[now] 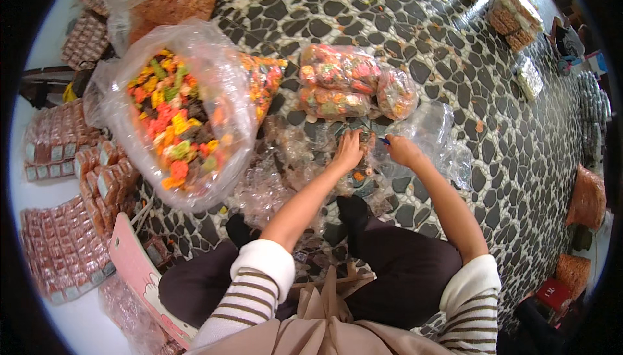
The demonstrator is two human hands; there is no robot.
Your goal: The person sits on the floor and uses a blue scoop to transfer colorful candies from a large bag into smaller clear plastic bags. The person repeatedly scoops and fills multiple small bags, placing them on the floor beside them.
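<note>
My left hand (348,152) reaches forward over crumpled clear plastic (276,167), its fingers pressed together on a piece of the plastic in front of my feet. Close beside it, my right hand (404,152) is closed round a small blue object (385,141); its kind is too small to tell. Just beyond both hands lie filled clear packs (341,73) of colourful puffed snacks, with a rounder pack (396,93) at their right end. On my left stands a large open plastic bag (233,95), full of red, yellow, green and brown snack pieces (172,124).
Flat clear bags (431,131) lie right of my right hand on the stone-patterned floor (519,141). Stacked brown packs (61,248) line the left side. A pink board with a cartoon print (139,257) stands by my left knee. Further bundles (513,17) sit at the far right.
</note>
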